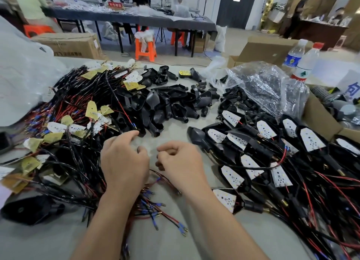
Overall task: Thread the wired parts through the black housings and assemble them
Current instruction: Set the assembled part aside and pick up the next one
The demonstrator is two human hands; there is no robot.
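Housings (165,104), black, sit heaped mid-table, jumbled, stems pointing every way. Table (171,131) is pale grey, in a workshop w/ a long far table (155,20), an orange stool (145,47) and a box (68,44). Wired parts (78,108) are heaped at left. Assembled units (272,152) lie at right, white boards up, long axes mostly upper-left to lower-right, stems toward lower right. Left hand (124,162) is palm down, fingers loosely bent, tips at the heap's near edge, gripping nothing. Right hand (179,162) is just beside it, not touching, fingers loosely curled, nothing seen in it. Loose wires (152,207) lie under both wrists.
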